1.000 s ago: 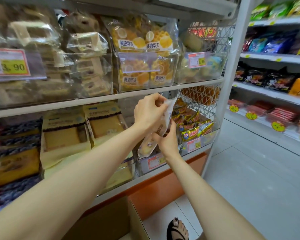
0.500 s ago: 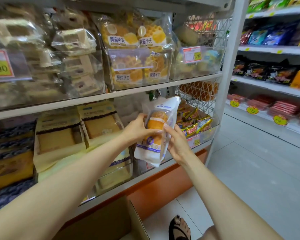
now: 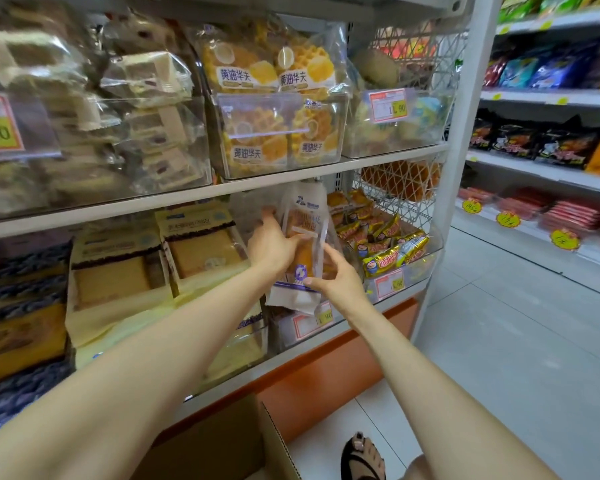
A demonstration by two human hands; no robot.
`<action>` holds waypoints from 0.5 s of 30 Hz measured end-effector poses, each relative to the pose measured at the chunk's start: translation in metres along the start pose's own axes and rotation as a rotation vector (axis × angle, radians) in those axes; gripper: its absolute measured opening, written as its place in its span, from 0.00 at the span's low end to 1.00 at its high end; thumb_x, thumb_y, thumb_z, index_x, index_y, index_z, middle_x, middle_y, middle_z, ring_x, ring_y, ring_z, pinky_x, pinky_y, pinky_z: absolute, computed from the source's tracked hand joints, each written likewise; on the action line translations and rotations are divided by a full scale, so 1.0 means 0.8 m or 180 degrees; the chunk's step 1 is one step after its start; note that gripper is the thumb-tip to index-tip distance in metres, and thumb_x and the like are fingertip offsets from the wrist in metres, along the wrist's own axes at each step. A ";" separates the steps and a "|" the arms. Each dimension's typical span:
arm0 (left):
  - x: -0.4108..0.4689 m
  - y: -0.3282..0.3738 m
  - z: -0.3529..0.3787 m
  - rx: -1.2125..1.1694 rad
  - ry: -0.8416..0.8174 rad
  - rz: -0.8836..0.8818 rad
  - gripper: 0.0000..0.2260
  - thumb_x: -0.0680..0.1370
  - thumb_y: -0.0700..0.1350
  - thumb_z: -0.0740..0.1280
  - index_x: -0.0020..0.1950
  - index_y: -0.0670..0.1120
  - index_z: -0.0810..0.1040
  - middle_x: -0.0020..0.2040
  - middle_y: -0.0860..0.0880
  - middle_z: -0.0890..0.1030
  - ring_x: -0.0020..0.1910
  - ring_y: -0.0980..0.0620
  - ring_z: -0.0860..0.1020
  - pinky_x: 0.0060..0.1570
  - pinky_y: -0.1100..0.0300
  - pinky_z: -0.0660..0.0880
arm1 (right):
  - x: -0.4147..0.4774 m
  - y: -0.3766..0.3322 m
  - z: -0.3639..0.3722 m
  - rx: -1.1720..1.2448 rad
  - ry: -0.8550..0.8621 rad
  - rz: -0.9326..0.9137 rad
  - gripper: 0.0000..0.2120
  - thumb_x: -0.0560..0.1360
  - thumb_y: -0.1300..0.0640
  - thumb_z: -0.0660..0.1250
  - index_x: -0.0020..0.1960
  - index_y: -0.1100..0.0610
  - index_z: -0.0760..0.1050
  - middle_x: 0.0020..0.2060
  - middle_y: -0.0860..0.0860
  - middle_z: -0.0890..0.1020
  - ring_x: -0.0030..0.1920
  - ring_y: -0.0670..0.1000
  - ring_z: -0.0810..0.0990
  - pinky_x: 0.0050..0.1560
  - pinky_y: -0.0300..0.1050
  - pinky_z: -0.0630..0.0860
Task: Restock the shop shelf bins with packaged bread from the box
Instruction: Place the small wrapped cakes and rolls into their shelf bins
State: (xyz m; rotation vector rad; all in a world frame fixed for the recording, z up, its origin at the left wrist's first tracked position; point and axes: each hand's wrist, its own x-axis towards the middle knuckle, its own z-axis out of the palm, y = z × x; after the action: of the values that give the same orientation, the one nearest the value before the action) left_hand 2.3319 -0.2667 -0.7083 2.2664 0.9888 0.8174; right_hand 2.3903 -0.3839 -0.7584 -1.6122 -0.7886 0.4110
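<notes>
A packaged bread (image 3: 305,233) in a clear wrapper with white and purple print stands upright above a clear shelf bin (image 3: 302,323) on the lower shelf. My left hand (image 3: 272,242) grips its left side, fingers curled behind the pack. My right hand (image 3: 336,277) pinches its lower right edge. The open cardboard box (image 3: 236,441) sits on the floor below the shelf, its inside mostly out of view.
Clear bins of waffles (image 3: 278,133), cake slices (image 3: 201,244) and small gold snack packs (image 3: 385,244) fill the shelves around. A white upright post (image 3: 461,133) ends the shelf unit. Tiled aisle floor (image 3: 516,341) lies to the right, and a sandalled foot (image 3: 362,457) below.
The bread pack turned upright and moved deeper into the lower shelf toward the bin. My left hand slid from its top to its left side; my right hand stays at its lower edge.
</notes>
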 end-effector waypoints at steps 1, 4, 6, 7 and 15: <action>0.003 -0.001 0.001 0.0003 0.0001 -0.0002 0.35 0.70 0.59 0.72 0.68 0.43 0.63 0.62 0.40 0.75 0.60 0.39 0.75 0.54 0.50 0.72 | 0.000 0.001 0.002 -0.0054 -0.0001 -0.0027 0.34 0.72 0.69 0.70 0.74 0.53 0.62 0.51 0.39 0.74 0.42 0.34 0.74 0.36 0.23 0.71; 0.007 -0.001 -0.001 -0.0014 0.0064 0.0135 0.34 0.71 0.57 0.71 0.68 0.44 0.61 0.62 0.40 0.75 0.59 0.38 0.76 0.53 0.50 0.73 | 0.003 0.000 0.009 -0.0064 0.0031 -0.0075 0.37 0.73 0.70 0.68 0.76 0.51 0.59 0.59 0.43 0.73 0.44 0.38 0.76 0.38 0.25 0.73; 0.005 0.001 -0.003 0.0030 0.0129 0.0353 0.34 0.72 0.55 0.71 0.69 0.44 0.59 0.62 0.40 0.74 0.57 0.38 0.76 0.51 0.49 0.74 | 0.009 0.000 0.012 -0.0102 0.0091 -0.0162 0.38 0.73 0.70 0.68 0.76 0.49 0.57 0.68 0.46 0.69 0.55 0.44 0.75 0.48 0.30 0.75; 0.003 0.001 -0.004 0.0071 0.0119 0.0490 0.35 0.72 0.54 0.71 0.70 0.44 0.57 0.61 0.39 0.74 0.56 0.38 0.77 0.50 0.48 0.76 | 0.013 -0.001 0.012 -0.0138 0.0135 -0.0215 0.39 0.73 0.70 0.68 0.76 0.49 0.56 0.71 0.46 0.67 0.61 0.46 0.73 0.55 0.35 0.74; -0.003 -0.037 -0.015 0.0988 0.0078 0.0984 0.47 0.70 0.54 0.72 0.77 0.44 0.46 0.66 0.37 0.67 0.65 0.37 0.68 0.59 0.42 0.70 | 0.025 0.000 0.008 -0.0680 0.0205 -0.0440 0.37 0.73 0.65 0.69 0.76 0.46 0.58 0.71 0.45 0.68 0.51 0.47 0.78 0.52 0.35 0.71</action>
State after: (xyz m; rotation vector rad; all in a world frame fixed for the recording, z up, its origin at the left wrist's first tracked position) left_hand 2.3087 -0.2485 -0.7204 2.7299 0.8334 0.8678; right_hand 2.4002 -0.3656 -0.7562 -1.7466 -0.9129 0.1796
